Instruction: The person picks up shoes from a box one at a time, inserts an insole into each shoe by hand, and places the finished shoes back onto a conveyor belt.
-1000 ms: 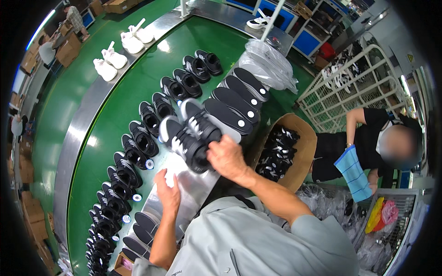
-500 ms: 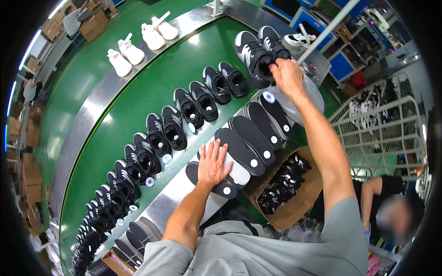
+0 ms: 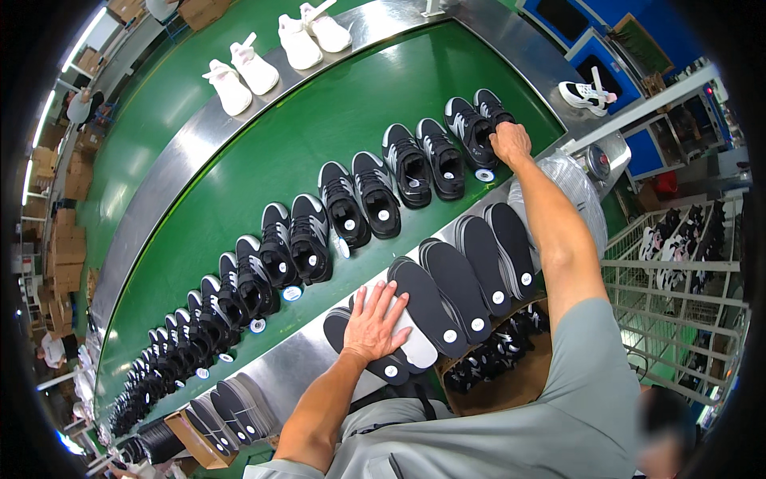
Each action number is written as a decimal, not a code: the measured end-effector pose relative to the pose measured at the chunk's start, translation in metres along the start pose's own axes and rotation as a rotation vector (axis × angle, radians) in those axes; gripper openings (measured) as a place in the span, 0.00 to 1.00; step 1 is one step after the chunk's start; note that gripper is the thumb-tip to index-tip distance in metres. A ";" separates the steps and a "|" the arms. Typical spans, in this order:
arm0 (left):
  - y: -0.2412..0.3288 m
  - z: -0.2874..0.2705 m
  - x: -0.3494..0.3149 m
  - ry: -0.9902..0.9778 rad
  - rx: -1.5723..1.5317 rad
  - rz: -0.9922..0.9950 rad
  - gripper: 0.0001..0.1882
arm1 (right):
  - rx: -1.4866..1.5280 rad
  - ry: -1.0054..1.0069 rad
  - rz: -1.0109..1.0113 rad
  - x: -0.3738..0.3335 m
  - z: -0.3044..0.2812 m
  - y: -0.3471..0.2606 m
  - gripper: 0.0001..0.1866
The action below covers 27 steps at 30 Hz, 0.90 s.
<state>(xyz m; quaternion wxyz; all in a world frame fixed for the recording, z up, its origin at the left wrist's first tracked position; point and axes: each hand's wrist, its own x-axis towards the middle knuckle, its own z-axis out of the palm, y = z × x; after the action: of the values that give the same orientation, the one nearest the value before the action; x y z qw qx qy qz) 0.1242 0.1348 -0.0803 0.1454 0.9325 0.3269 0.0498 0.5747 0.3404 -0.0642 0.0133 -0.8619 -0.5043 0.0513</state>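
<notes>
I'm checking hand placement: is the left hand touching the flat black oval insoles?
Touching: the head view shows the left hand lying spread on the flat black oval insoles.

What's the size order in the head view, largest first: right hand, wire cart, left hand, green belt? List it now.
1. Green belt
2. Wire cart
3. Left hand
4. Right hand, smaller probably because it is farther from the camera

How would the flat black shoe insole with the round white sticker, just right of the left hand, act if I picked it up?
The flat black shoe insole would probably feel light and bend easily, since it looks like a thin sheet. It lies flat, so it likely won't roll or tip.
</notes>
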 end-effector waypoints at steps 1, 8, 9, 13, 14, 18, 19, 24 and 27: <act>0.001 -0.001 0.001 -0.005 0.002 -0.006 0.36 | 0.004 -0.005 -0.005 0.002 0.006 -0.002 0.15; 0.003 0.002 0.006 -0.018 -0.012 -0.003 0.36 | -0.114 0.057 -0.049 -0.009 -0.011 -0.019 0.21; 0.003 0.002 0.006 -0.014 -0.009 -0.006 0.36 | -0.114 0.055 -0.051 -0.020 -0.021 -0.029 0.21; 0.002 0.003 0.004 -0.008 -0.011 -0.025 0.36 | 0.271 -0.117 -0.083 -0.103 -0.046 -0.065 0.22; 0.003 0.003 0.006 -0.006 -0.012 -0.021 0.36 | 0.269 -0.121 -0.122 -0.121 -0.037 -0.067 0.23; 0.005 0.003 0.012 0.010 -0.011 0.001 0.36 | 0.310 -0.024 -0.287 -0.124 0.036 -0.061 0.19; 0.006 0.002 0.012 0.005 -0.019 -0.004 0.36 | 0.315 -0.024 -0.292 -0.119 0.039 -0.061 0.19; 0.008 0.001 0.016 -0.012 0.004 0.001 0.36 | 0.261 0.041 -0.399 -0.103 0.039 -0.063 0.13; 0.006 0.002 0.013 0.010 -0.014 -0.008 0.35 | 0.206 0.081 -0.331 -0.133 -0.010 -0.095 0.15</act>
<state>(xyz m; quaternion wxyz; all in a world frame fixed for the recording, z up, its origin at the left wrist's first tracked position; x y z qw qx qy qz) 0.1383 0.1373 -0.0806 0.1505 0.9299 0.3308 0.0561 0.4286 0.2713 -0.0372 0.1296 -0.7627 -0.6303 0.0651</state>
